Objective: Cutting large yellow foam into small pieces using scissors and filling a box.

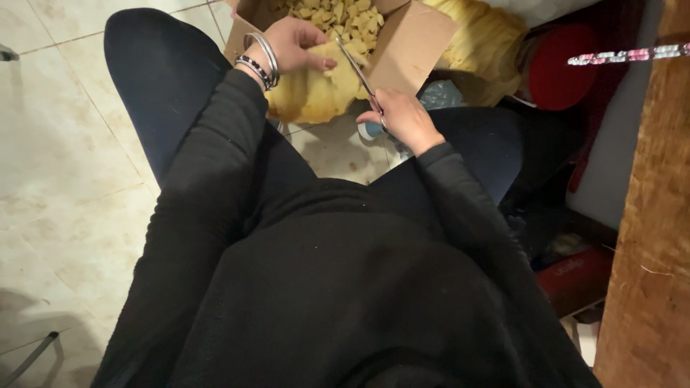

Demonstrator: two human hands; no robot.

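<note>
A seated person in black sleeves works over a pale tiled floor (65, 179), knees apart. The left hand (291, 44), bangles (264, 61) at the wrist, closes thumb and fingers on the upper edge of a yellow sheet (313, 90), holding it at the near rim of an open cardboard box (413, 47). Small yellow pieces (338, 16) fill the box. The right hand (402, 118) is wrapped shut around the handles of scissors (356, 68), the blades angled up across the sheet's right edge. Right of the box lies a heap of yellow material (485, 43), then a red object (564, 68) and a wooden board (650, 237).
</note>
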